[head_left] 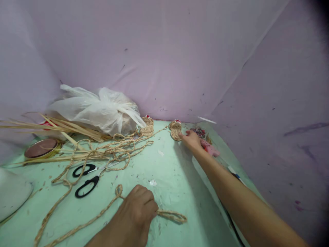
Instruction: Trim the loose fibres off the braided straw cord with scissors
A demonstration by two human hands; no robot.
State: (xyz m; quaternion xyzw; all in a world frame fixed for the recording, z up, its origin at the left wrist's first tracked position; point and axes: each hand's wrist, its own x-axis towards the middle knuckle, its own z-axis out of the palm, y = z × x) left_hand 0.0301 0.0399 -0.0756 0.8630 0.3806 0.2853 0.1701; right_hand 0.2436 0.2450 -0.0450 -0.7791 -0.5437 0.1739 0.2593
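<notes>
My left hand (140,211) is closed around a braided straw cord (89,221) near the front of the table. A folded loop of the cord sticks out to the right of the fist, and the rest trails off to the left. At the back, my right hand (191,139) reaches to a small woven straw slipper (175,131) with red and white trim, its fingertips at the slipper's right edge. A similar small slipper (147,127) with a red bead lies against the plastic bag. Black-handled scissors (88,185) rest left of my left hand, blades partly under tangled cord.
A knotted white plastic bag (100,108) stands at the back left beside loose straw strips (74,128) and a round tin lid (41,148). Pink cloth (211,149) and small trimmings (199,132) lie right of my right hand. Lilac sheeting (164,61) closes off the back.
</notes>
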